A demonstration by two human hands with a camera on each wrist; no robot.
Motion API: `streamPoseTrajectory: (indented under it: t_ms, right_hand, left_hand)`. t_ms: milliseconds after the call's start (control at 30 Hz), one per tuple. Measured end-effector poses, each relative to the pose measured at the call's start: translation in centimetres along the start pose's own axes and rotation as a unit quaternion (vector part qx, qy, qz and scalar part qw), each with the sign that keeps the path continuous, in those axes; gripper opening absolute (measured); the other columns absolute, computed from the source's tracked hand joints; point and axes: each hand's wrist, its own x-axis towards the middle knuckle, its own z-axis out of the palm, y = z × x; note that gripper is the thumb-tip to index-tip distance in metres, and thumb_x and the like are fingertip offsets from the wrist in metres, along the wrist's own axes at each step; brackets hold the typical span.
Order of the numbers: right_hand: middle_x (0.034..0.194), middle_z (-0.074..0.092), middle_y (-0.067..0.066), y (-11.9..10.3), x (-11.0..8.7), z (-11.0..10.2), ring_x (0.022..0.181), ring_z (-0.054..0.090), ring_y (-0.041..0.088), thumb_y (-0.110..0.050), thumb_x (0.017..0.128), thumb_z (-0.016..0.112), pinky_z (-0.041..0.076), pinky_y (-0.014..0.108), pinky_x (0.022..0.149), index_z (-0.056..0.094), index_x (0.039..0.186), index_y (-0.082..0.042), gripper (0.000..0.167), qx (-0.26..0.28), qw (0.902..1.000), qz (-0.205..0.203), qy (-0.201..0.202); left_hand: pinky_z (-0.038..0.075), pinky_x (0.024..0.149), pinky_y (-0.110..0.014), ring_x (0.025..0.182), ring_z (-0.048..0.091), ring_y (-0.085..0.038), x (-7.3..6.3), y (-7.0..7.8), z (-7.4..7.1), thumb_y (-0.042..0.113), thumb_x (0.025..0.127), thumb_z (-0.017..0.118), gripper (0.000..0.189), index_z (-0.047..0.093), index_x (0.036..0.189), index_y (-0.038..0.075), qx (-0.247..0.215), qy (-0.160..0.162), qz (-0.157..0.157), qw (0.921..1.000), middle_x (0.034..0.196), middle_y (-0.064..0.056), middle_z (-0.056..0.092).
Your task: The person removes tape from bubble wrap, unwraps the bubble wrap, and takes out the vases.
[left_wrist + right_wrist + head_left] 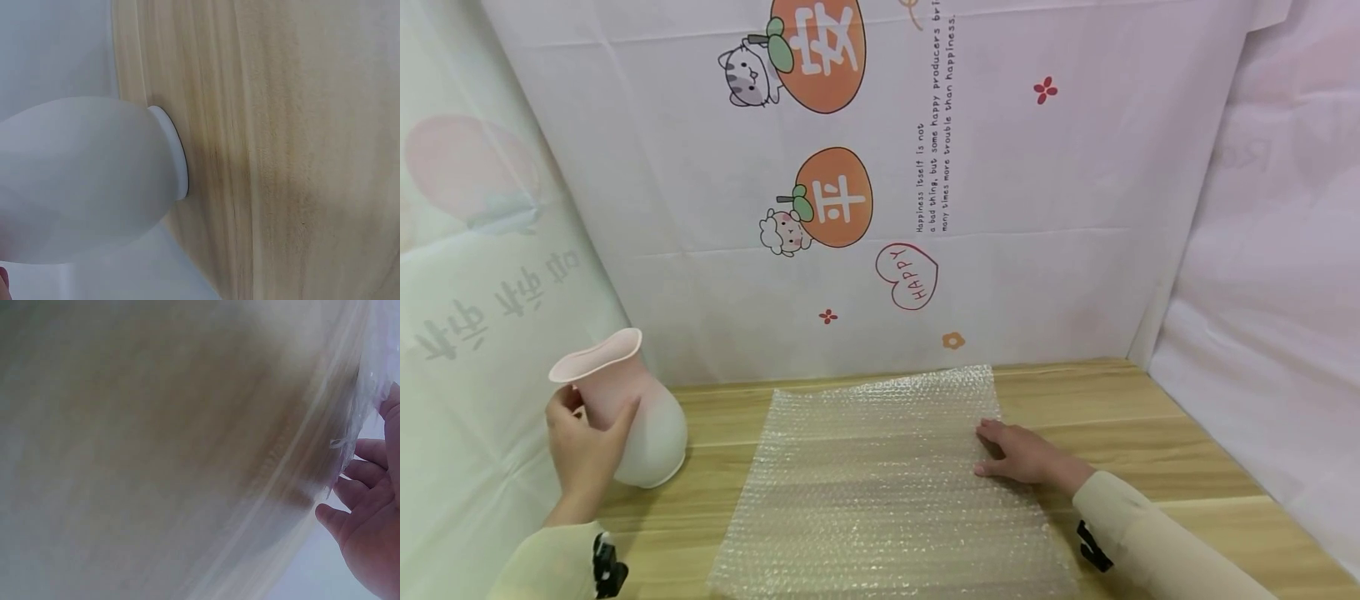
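Observation:
A vase (658,429), white below and pale pink toward its wavy rim, stands at the left with its foot ring (172,150) at the wood surface. My left hand (583,446) grips it round the neck, thumb in front and fingers behind. A sheet of clear bubble wrap (880,492) lies flat in the middle. At its right edge is my right hand (1018,454), fingers loosely extended and thumb apart. In the right wrist view, the fingertips (372,450) of that hand are right at the wrap's edge (356,419).
Under everything is a wood-grain table (1180,467). A white printed cloth (1037,208) hangs behind it, with more white cloth at the left (475,333) and right (1270,292) sides. Black straps (1093,546) show at both sleeve cuffs.

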Motion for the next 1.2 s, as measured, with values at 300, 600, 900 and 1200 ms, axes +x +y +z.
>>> streamPoseTrajectory:
  t_ms: [300, 600, 900, 1200]
  right_hand:
    - [0.144, 0.039, 0.030, -0.4, -0.1, -0.1, 0.134, 0.033, 0.045, -0.039, 0.091, 0.067, 0.027, 0.054, 0.108, 0.045, 0.137, 0.013, 0.073, 0.019, 0.9997, 0.006, 0.017]
    - [0.142, 0.042, 0.030, 0.0, -0.4, -0.4, 0.133, 0.035, 0.046, -0.035, 0.092, 0.067, 0.028, 0.055, 0.107, 0.044, 0.137, 0.014, 0.070, 0.032, 0.9988, -0.007, 0.037]
    - [0.141, 0.041, 0.031, 0.3, -0.1, -0.7, 0.130, 0.038, 0.047, -0.028, 0.092, 0.068, 0.030, 0.056, 0.105, 0.046, 0.136, 0.014, 0.064, 0.011, 0.9985, -0.014, 0.053]
    - [0.142, 0.042, 0.029, -0.3, 0.0, -2.0, 0.129, 0.040, 0.046, -0.024, 0.093, 0.067, 0.032, 0.056, 0.104, 0.046, 0.138, 0.008, 0.059, 0.013, 0.9967, 0.007, 0.080]
  left_hand:
    - [0.031, 0.097, -0.026, 0.114, 0.046, -0.032, -0.9, 0.4, -0.9, 0.017, 0.081, 0.078, 0.073, 0.037, 0.138, -0.003, 0.003, 0.034, 0.043, 0.9985, 0.126, -0.018, 0.047]
    - [0.035, 0.091, -0.017, 0.102, 0.045, 0.003, -2.3, 1.7, 0.1, -0.001, 0.070, 0.080, 0.065, 0.049, 0.127, -0.010, -0.069, 0.086, 0.167, 0.9797, 0.108, 0.008, 0.053]
    - [0.036, 0.092, -0.019, 0.101, 0.053, -0.025, -2.7, 3.6, 4.0, 0.001, 0.069, 0.078, 0.065, 0.047, 0.124, -0.016, -0.095, 0.009, 0.284, 0.9542, 0.106, -0.023, 0.057]
    - [0.037, 0.095, -0.027, 0.102, 0.053, -0.036, -3.3, 5.7, 7.8, 0.003, 0.070, 0.083, 0.068, 0.046, 0.125, -0.013, -0.082, -0.073, 0.314, 0.9428, 0.110, -0.024, 0.057]
